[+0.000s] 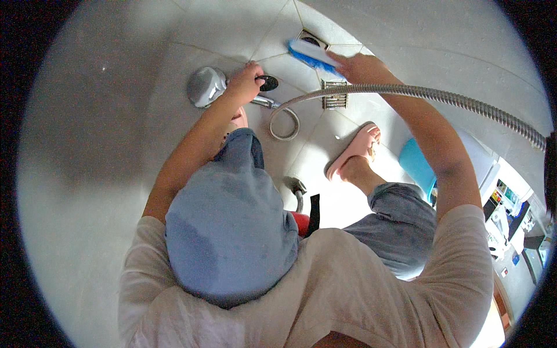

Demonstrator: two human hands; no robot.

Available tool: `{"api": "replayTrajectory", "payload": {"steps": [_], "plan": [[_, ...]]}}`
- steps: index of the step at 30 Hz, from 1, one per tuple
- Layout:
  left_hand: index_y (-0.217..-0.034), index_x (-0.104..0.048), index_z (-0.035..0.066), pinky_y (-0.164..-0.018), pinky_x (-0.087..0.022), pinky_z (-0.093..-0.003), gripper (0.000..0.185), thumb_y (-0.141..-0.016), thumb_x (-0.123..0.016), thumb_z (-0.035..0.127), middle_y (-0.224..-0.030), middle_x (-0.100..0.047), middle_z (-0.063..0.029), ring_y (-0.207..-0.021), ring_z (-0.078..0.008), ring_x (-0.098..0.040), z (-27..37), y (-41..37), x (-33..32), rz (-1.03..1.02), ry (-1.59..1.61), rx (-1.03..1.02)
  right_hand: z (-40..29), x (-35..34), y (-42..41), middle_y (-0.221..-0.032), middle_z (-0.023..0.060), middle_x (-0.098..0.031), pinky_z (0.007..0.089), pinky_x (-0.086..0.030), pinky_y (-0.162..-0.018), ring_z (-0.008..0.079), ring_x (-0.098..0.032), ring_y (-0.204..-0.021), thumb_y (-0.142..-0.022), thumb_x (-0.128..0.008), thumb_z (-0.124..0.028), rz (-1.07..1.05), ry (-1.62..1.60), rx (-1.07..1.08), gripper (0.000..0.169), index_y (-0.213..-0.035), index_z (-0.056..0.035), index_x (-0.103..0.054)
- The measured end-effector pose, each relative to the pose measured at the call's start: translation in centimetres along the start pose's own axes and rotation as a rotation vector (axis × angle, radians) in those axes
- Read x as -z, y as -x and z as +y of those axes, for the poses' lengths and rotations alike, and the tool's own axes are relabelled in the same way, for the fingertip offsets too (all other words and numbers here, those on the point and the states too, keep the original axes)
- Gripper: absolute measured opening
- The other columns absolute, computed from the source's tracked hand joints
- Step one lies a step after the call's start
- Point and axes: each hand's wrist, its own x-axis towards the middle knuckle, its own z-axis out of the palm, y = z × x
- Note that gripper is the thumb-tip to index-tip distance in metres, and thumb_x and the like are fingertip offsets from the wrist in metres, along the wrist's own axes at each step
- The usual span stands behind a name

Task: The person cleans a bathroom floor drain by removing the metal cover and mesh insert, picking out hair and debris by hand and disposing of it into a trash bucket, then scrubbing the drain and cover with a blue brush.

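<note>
My left hand (247, 85) pinches a small black round disc (268, 83) at its edge, just above the handle of a chrome hand shower (206, 87) that lies on the tiled floor. From that handle a ribbed metal shower hose (285, 139) loops and runs across to the right edge. My right hand (359, 67) grips a scrubbing brush (315, 54) with a pale back and blue bristles. The brush is beside a square floor drain (312, 40) with a dark round opening. Nearer to me is a slotted metal drain grate (335, 95), partly behind the hose.
My feet are in pink slippers (353, 150) on the tiles. A turquoise plastic container (413, 161) stands at the right, partly behind my right arm. A metal pipe fitting (298, 187) and a red object (300, 222) are between my legs. Cluttered items lie at the far right.
</note>
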Motion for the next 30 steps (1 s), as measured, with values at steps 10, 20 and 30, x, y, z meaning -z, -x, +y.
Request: {"api": "replayTrajectory", "payload": {"steps": [10,20,30], "plan": [[-0.095,-0.054,0.006,-0.078,-0.044,-0.0430,0.020,-0.079,-0.062,0.016,-0.099,-0.059,-0.0149,-0.094,-0.0361,-0.056,-0.3,0.3,0.4,-0.037,0.022,0.030,2.4,-1.0,0.8,-0.084,0.0149,-0.065,0.0422,-0.054,-0.060,0.0277,-0.066,-0.075,-0.089,-0.047,-0.034,-0.085,0.256,-0.017,0.054,-0.139,-0.0327,-0.025],[-0.095,-0.055,0.006,-0.079,-0.044,-0.0423,0.019,-0.080,-0.061,0.016,-0.095,-0.059,-0.0151,-0.093,-0.0350,-0.056,1.0,0.9,0.8,-0.076,0.044,0.128,1.8,-2.5,-2.3,-0.087,0.0158,-0.065,0.0445,-0.054,-0.061,0.0291,-0.066,-0.074,-0.091,-0.044,-0.031,0.079,0.180,-0.103,0.050,-0.138,-0.0253,-0.028],[-0.096,-0.053,0.006,-0.080,-0.043,-0.0436,0.021,-0.079,-0.061,0.016,-0.099,-0.057,-0.0134,-0.094,-0.0359,-0.055,-0.2,-0.2,-0.2,-0.078,-0.037,0.062,-3.1,-7.6,-4.6,-0.118,0.0211,-0.053,0.0368,-0.049,-0.081,0.0331,-0.059,-0.099,-0.089,-0.045,-0.032,-0.118,-0.345,-0.052,0.051,-0.134,-0.0108,-0.035]]}}
